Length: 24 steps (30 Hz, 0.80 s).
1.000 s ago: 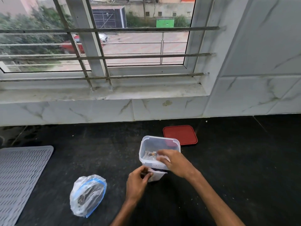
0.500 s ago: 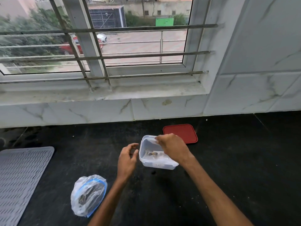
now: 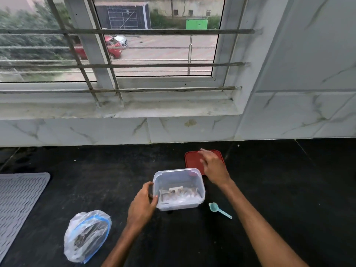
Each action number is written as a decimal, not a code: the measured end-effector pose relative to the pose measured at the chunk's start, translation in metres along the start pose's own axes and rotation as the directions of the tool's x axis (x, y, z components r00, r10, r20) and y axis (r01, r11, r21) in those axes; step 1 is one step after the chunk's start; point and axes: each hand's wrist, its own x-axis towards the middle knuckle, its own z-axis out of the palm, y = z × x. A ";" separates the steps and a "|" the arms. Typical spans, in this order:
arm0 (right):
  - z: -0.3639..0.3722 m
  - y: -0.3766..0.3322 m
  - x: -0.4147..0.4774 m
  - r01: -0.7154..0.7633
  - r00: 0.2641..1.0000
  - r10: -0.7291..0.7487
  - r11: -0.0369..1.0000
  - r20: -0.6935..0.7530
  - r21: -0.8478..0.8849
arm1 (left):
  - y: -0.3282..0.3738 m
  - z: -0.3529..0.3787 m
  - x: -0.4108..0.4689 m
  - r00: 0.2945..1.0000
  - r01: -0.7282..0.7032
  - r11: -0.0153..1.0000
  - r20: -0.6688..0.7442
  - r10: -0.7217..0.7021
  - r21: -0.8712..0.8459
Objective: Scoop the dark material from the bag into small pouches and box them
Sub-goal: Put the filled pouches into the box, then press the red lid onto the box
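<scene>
Left hand (image 3: 142,205) clamped on the box, right hand (image 3: 213,166) loose over the lid

Curled fingers and thumb of the left hand grip the left wall of the one clear box (image 3: 173,179), which sits on the black counter (image 3: 279,180) near its middle. Small pouches (image 3: 179,195) lie flat on the box floor; they overlap, so their number cannot be told. The right hand holds nothing, fingers spread above the single red lid (image 3: 192,160) just behind the box; whether it touches the lid cannot be told, and it hides the lid's right part. One teal scoop (image 3: 219,210) lies just right of the box. One plastic bag (image 3: 86,236) with dark material sits well left of the box and nearer the person. One grey ribbed mat (image 3: 19,199) lies at the far left edge.
</scene>
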 end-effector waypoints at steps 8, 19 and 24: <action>0.024 0.056 0.014 0.083 0.815 0.216 0.874 0.538 -0.478 | 0.004 0.004 -0.015 0.998 0.055 0.998 -0.042 -0.053 0.029; 0.030 0.065 -0.031 0.532 0.846 -0.295 0.419 0.444 -0.736 | 0.002 0.009 -0.019 0.997 0.055 0.998 -0.065 -0.053 0.039; -0.037 0.036 -0.007 0.297 0.919 -0.393 0.748 -0.036 -0.593 | 0.005 0.004 -0.030 0.998 0.006 1.000 -0.056 -0.006 0.002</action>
